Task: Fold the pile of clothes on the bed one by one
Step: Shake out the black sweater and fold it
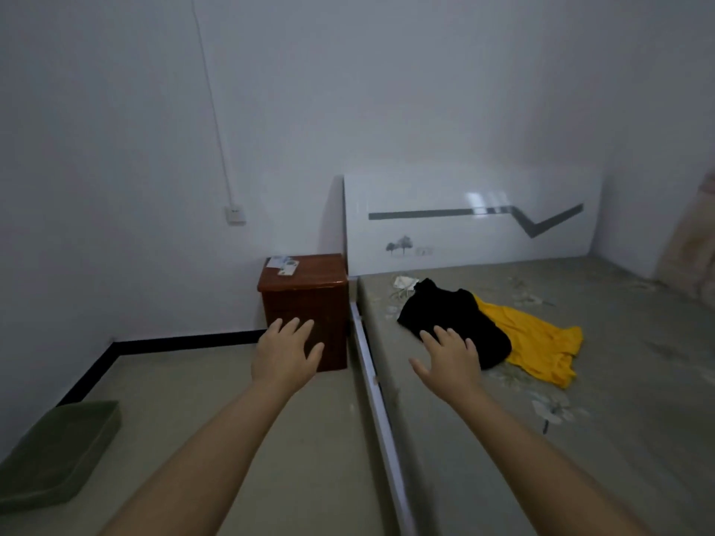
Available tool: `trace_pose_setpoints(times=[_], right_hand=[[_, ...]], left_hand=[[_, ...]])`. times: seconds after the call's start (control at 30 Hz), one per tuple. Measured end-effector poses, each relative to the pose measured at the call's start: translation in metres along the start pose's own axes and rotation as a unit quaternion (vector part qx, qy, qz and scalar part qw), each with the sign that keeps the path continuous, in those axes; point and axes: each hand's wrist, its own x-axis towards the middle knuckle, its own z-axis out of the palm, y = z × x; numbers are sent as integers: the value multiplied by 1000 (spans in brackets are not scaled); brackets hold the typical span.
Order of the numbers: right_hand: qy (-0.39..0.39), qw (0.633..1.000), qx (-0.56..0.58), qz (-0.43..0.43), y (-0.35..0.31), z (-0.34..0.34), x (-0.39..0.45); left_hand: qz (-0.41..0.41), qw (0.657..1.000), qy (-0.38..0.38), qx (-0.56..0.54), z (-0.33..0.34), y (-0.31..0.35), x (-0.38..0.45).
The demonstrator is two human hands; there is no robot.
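Both hands are held out palm-down, fingers straight and spread, nothing grasped. The left hand (284,352) is seen at centre frame, over the floor in front of the brown wooden nightstand (305,307); the right hand (450,357) is just right of centre, over the bed (603,412), its fingertips at or just above the near edge of the black garment (452,317). Contact can't be told.

Step in hand, as judged: reach for the 1st item of the pile. It'd be done best if the black piece is taken alone, since it lies on top, w/ the right hand pinching one edge & the left brought across the white bed rail (371,377) to catch the opposite edge. It should be lifted clear, shaken flat, then laid on bare mattress towards the lower right of the frame before any fold is made. Care is needed so the yellow garment (537,342) isn't dragged along.

The pile is found right of centre, near the headboard (464,241) end. The black garment is crumpled, matte, shape unclear; collar or sleeves can't be made out. The yellow one is bright, thin-looking, rumpled, partly tucked under the black one & spread out to its right. A small white item (404,283), poss. a face mask, lies just above-left of the pile.
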Motion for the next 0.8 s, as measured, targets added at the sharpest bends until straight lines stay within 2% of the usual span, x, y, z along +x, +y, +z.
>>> trace_pose_setpoints(times=[0.3,0.5,0.7,0.8], right_hand=[[-16,991,-23,133,57,35,210],[-28,977,-41,209,117,65,304],[-41,961,-30,272,186,113,402],[-76,952,-11,295,219,139,453]], left_hand=[[105,993,5,-50,56,15,276],[187,980,0,-69,118,47,404],[238,970,-43,-31,195,90,535],[274,957,-87,-23,232,114,603]])
